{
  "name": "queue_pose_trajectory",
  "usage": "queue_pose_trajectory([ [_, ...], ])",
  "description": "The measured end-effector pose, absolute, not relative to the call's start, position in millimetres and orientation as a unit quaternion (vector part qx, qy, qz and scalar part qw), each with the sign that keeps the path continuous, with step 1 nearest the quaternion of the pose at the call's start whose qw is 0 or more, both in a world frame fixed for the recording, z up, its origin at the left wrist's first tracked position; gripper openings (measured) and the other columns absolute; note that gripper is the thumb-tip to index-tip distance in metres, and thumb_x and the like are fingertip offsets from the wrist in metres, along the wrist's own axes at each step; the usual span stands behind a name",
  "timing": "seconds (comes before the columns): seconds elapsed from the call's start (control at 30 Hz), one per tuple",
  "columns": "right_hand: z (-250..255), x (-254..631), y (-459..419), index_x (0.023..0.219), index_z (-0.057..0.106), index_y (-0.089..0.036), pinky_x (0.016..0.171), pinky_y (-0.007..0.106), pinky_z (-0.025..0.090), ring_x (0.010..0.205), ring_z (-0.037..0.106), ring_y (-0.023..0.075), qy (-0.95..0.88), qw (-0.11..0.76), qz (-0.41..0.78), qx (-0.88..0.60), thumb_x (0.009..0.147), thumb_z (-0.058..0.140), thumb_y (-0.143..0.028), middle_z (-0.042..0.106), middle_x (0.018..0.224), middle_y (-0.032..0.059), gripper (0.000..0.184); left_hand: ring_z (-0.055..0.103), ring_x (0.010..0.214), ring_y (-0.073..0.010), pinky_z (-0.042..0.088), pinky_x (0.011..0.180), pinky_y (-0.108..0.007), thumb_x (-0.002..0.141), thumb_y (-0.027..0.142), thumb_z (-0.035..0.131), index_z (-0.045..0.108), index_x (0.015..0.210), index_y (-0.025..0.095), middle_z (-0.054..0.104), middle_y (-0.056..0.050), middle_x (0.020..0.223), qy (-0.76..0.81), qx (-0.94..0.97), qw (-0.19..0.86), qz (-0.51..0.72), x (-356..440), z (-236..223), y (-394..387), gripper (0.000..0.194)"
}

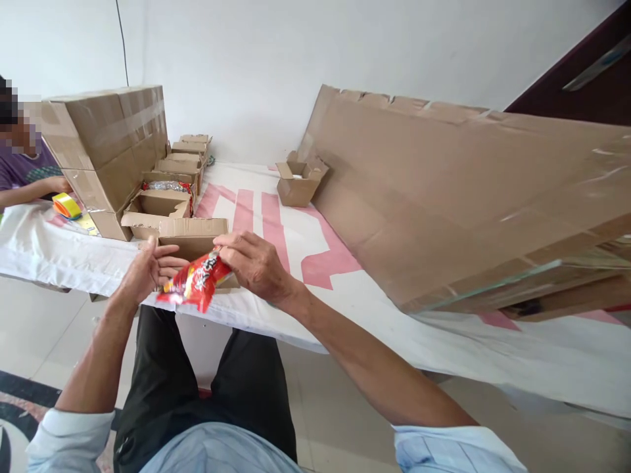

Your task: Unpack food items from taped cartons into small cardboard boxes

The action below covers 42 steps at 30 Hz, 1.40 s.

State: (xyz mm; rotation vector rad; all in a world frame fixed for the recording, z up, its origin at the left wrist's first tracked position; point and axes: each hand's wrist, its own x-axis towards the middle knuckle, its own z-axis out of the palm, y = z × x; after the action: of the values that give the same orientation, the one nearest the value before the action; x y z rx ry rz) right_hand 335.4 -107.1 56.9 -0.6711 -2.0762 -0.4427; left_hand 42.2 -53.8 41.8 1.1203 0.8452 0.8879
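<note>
My right hand [254, 264] grips a shiny red plastic packet [197, 282] with dark and white lettering by its upper right end. The packet hangs tilted at the table's front edge, over the near side of an open cardboard box [194, 228]. To its left, my left hand [148, 268] has its fingers spread, with the fingertips near the packet; whether they touch it I cannot tell. The packet and my right hand hide much of the box's inside. Just behind stands another open box [160, 205].
Several open boxes run back in a row, one holding clear and red packets [167, 186]. Taped cartons [116, 131] are stacked at left beside a person [29, 157] and a yellow-orange tape roll [68, 205]. A small open box [298, 187] stands by a large cardboard sheet [444, 197].
</note>
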Motion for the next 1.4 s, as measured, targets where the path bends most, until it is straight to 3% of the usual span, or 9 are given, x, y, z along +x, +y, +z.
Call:
queue_pose_trajectory([
  [0.1, 49.0, 328.3, -108.4, 0.108, 0.073, -0.024, 0.093, 0.04, 0.061, 0.114, 0.077, 0.0254, -0.823, 0.449, -0.239, -0.253, 0.117, 0.058, -0.016, 0.085, 0.125, 0.0118, 0.019, 0.084, 0.078, -0.0244, 0.064, 0.063, -0.03, 0.077, 0.055, 0.107, 0.075, 0.141, 0.015, 0.089, -0.019, 0.117, 0.324, 0.497, 0.73, 0.339, 52.2, 37.1, -61.4, 0.082],
  [0.2, 43.6, 323.5, -107.0, 0.107, 0.073, -0.025, 0.097, 0.043, 0.06, 0.114, 0.076, 0.0261, -0.805, 0.466, -0.249, -0.27, 0.116, 0.058, -0.016, 0.084, 0.125, 0.0118, 0.02, 0.086, 0.098, -0.0258, 0.067, 0.083, -0.033, 0.072, 0.034, 0.112, 0.07, 0.153, 0.019, 0.087, -0.016, 0.129, 0.309, 0.499, 0.71, 0.39, 64.3, 29.9, -73.8, 0.092],
  [0.4, 47.8, 315.6, -109.3, 0.105, 0.073, -0.027, 0.104, 0.047, 0.059, 0.112, 0.075, 0.0256, -0.781, 0.489, -0.274, -0.275, 0.115, 0.056, -0.017, 0.083, 0.124, 0.0092, 0.022, 0.084, 0.101, -0.0271, 0.067, 0.085, -0.034, 0.087, 0.06, 0.101, 0.077, 0.148, 0.019, 0.087, -0.013, 0.128, 0.346, 0.459, 0.725, 0.379, 76.3, 26.1, -96.8, 0.077],
  [0.53, 50.1, 313.4, -115.9, 0.112, 0.075, -0.029, 0.112, 0.051, 0.058, 0.124, 0.075, 0.0283, -0.761, 0.537, -0.235, -0.277, 0.113, 0.063, -0.02, 0.081, 0.133, 0.0089, 0.016, 0.085, 0.098, -0.0266, 0.068, 0.089, -0.035, 0.082, 0.052, 0.106, 0.076, 0.149, 0.019, 0.087, -0.012, 0.126, 0.294, 0.451, 0.743, 0.397, 80.1, 28.1, -107.6, 0.08],
  [0.6, 46.3, 309.5, -119.0, 0.128, 0.075, -0.03, 0.119, 0.056, 0.057, 0.134, 0.072, 0.0328, -0.728, 0.586, -0.155, -0.32, 0.113, 0.068, -0.033, 0.077, 0.144, 0.0122, 0.017, 0.085, 0.107, -0.031, 0.069, 0.097, -0.04, 0.079, 0.049, 0.108, 0.068, 0.159, 0.021, 0.085, -0.013, 0.134, 0.284, 0.464, 0.712, 0.444, 83.1, 27.7, -105.5, 0.093],
  [0.73, 32.8, 289.8, -123.4, 0.163, 0.058, -0.025, 0.119, 0.059, 0.061, 0.142, 0.072, 0.0375, -0.611, 0.652, 0.183, -0.411, 0.11, 0.067, -0.067, 0.071, 0.159, 0.02, 0.068, 0.073, 0.143, -0.0414, 0.061, 0.121, -0.054, 0.073, 0.05, 0.112, 0.051, 0.175, 0.026, 0.073, -0.018, 0.158, 0.267, 0.54, 0.576, 0.553, 88.9, 20.5, -84.2, 0.122],
  [0.87, 19.6, 271.6, -122.4, 0.16, 0.061, -0.023, 0.119, 0.056, 0.063, 0.144, 0.073, 0.0389, -0.518, 0.64, 0.379, -0.422, 0.096, 0.078, -0.082, 0.075, 0.158, 0.0193, 0.089, 0.057, 0.161, -0.047, 0.051, 0.132, -0.062, 0.071, 0.057, 0.112, 0.047, 0.178, 0.028, 0.059, -0.02, 0.174, 0.229, 0.607, 0.501, 0.573, 91.7, 8.7, -61.1, 0.129],
  [1.17, 6.8, 279.3, -82.8, 0.113, 0.083, -0.024, 0.093, 0.051, 0.071, 0.101, 0.086, 0.0365, -0.398, 0.638, 0.529, -0.394, 0.06, 0.106, -0.074, 0.09, 0.105, 0.0081, 0.076, 0.081, 0.123, -0.0361, 0.068, 0.102, -0.045, 0.06, 0.055, 0.117, 0.061, 0.165, 0.024, 0.079, -0.017, 0.143, 0.266, 0.556, 0.56, 0.553, 98.2, 13.3, -38.6, 0.123],
  [1.4, 4.0, 284.8, -75.9, 0.109, 0.085, -0.024, 0.088, 0.048, 0.07, 0.093, 0.085, 0.034, -0.402, 0.626, 0.536, -0.399, 0.06, 0.105, -0.074, 0.089, 0.095, 0.0053, 0.072, 0.081, 0.081, -0.0224, 0.067, 0.079, -0.035, 0.056, 0.064, 0.114, 0.082, 0.102, 0.017, 0.088, -0.009, 0.097, 0.301, 0.506, 0.606, 0.535, 102.2, 16.2, -31.7, 0.074],
])
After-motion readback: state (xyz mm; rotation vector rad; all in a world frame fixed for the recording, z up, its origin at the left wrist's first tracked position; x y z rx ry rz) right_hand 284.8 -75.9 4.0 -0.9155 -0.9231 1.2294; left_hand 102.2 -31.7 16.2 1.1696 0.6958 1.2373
